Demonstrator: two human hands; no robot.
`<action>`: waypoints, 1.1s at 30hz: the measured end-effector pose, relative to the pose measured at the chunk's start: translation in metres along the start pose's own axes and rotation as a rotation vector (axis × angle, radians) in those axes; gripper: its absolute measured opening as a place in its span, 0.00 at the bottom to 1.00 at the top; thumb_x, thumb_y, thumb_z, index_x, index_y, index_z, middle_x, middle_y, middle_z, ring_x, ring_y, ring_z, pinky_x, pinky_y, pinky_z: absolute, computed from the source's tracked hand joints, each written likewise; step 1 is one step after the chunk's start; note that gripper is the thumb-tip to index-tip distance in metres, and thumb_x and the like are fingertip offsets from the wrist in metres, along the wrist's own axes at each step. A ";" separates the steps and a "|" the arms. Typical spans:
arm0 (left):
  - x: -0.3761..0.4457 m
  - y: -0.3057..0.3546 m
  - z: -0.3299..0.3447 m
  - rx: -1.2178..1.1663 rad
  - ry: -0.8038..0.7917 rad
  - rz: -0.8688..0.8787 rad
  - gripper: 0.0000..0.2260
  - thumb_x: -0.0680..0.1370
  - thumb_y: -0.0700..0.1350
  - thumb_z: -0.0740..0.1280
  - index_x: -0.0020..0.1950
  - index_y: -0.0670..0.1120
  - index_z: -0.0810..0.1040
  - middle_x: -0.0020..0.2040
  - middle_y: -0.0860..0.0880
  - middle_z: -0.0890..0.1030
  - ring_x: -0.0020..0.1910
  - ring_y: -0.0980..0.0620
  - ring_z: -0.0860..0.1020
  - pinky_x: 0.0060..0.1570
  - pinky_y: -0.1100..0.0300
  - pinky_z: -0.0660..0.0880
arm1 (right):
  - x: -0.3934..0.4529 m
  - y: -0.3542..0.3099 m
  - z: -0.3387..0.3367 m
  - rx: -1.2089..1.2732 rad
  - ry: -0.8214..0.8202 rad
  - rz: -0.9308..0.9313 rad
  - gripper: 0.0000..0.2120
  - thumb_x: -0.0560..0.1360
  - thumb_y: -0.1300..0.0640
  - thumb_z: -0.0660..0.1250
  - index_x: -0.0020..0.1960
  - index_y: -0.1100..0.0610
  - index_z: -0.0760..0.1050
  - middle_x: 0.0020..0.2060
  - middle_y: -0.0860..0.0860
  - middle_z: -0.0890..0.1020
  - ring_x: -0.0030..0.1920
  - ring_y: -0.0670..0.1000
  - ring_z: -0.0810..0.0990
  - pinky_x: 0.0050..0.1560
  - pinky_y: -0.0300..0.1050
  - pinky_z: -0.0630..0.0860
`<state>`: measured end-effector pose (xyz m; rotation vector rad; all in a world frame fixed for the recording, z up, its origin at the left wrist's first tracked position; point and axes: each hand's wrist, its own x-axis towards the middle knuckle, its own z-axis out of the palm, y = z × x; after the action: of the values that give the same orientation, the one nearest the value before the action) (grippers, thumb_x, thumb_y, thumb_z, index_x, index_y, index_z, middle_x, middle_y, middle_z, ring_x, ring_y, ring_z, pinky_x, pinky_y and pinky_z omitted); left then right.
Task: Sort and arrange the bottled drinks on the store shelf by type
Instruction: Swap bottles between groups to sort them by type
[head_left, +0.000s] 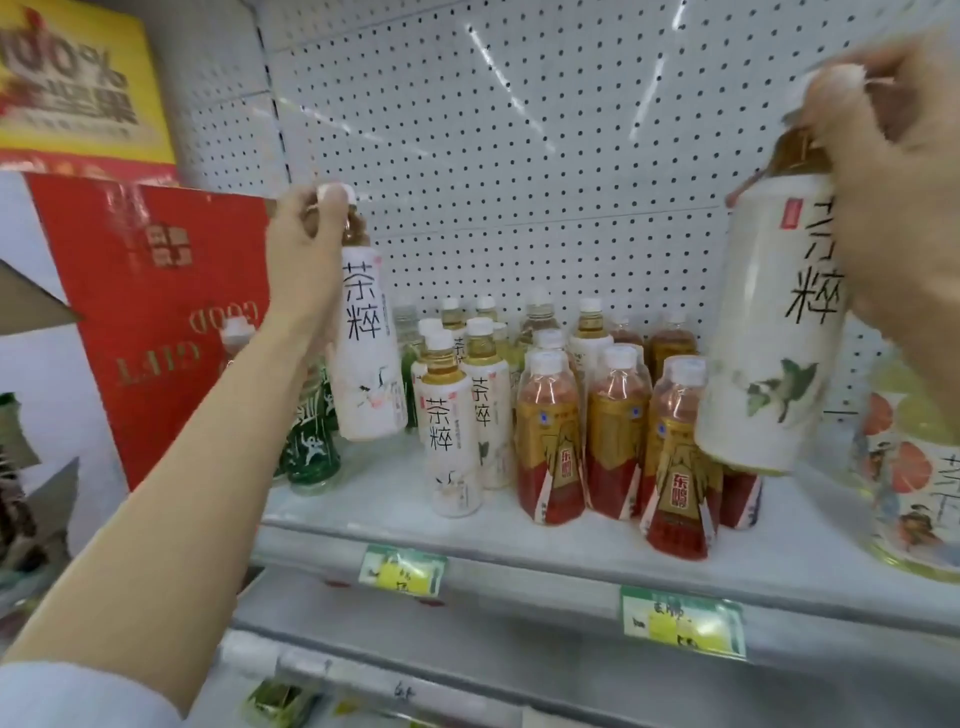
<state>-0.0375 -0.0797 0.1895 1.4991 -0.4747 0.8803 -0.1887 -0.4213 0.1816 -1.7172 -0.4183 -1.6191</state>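
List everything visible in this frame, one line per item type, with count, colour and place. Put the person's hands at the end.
white-label tea bottles: two held in the air, several standing left of centre on the shelf; exact count unclear.
red-and-gold bottles: at least five, standing centre-right on the shelf.
green bottle: at least one, dark green, far left of the shelf.
orange-print bottle: one, yellow-green, right edge.
shelf: one, pale grey, pegboard behind.
price tags: two, green-yellow, on the shelf's front edge.
red box: one, left of the shelf.
left hand: holds a white tea bottle.
right hand: holds another white tea bottle.
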 end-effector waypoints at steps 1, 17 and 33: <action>-0.005 -0.014 -0.002 0.029 0.007 -0.031 0.08 0.84 0.47 0.61 0.60 0.46 0.74 0.46 0.51 0.81 0.42 0.56 0.80 0.44 0.61 0.80 | -0.005 -0.016 0.012 0.085 -0.069 0.037 0.02 0.79 0.46 0.64 0.48 0.42 0.72 0.45 0.50 0.80 0.47 0.59 0.84 0.47 0.59 0.82; -0.046 -0.152 0.019 0.061 -0.108 -0.149 0.09 0.86 0.49 0.55 0.64 0.51 0.71 0.49 0.56 0.76 0.46 0.57 0.75 0.49 0.54 0.73 | -0.085 -0.040 0.134 0.218 -0.179 0.370 0.05 0.82 0.55 0.62 0.58 0.54 0.72 0.42 0.53 0.82 0.40 0.56 0.85 0.45 0.60 0.82; 0.077 -0.138 0.041 0.241 -0.553 -0.040 0.14 0.83 0.51 0.63 0.66 0.48 0.78 0.62 0.53 0.79 0.57 0.57 0.76 0.57 0.63 0.69 | -0.107 -0.029 0.188 0.102 -0.175 0.391 0.06 0.81 0.57 0.62 0.58 0.55 0.72 0.42 0.55 0.83 0.40 0.49 0.85 0.41 0.37 0.79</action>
<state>0.1229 -0.0833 0.1602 1.9744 -0.7552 0.4915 -0.0892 -0.2457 0.0978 -1.7416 -0.2243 -1.1565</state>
